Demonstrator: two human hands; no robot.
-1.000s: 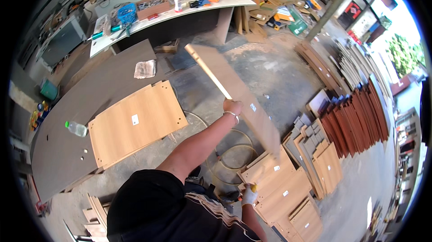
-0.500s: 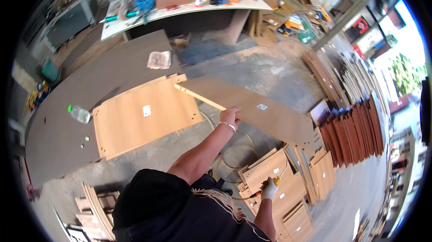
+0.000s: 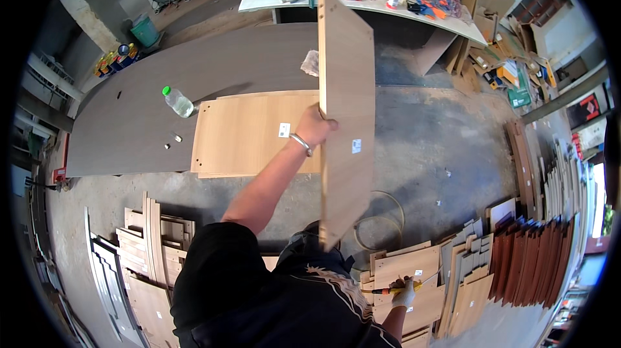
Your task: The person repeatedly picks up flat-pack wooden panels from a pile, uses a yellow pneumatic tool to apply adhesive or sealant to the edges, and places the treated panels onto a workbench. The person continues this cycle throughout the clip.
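My left hand [image 3: 315, 127] is closed on the long edge of a wood-grain board [image 3: 350, 83], which stands on edge in front of me, pale edge toward the hand. A white sticker marks its face. Behind the hand, more light wooden boards [image 3: 239, 125] lie stacked on a dark brown tabletop [image 3: 129, 115]. At the lower right, my gloved right hand [image 3: 404, 295] grips a yellow air blow gun [image 3: 387, 290] with a thin nozzle, held above a stack of panels [image 3: 409, 264]. Part of the gun is covered by the fingers.
A clear bottle [image 3: 178, 102] with a green cap stands on the dark surface. Beyond is a cluttered white table [image 3: 284, 2]. A hose [image 3: 402, 215] coils on the floor. Reddish-brown boards [image 3: 530, 261] stand at the right; panels [image 3: 149, 303] lean at the lower left.
My left hand has swung the board from a slanting position reaching right to nearly straight ahead and upright on edge. The view has turned right. My right hand still holds the blow gun.
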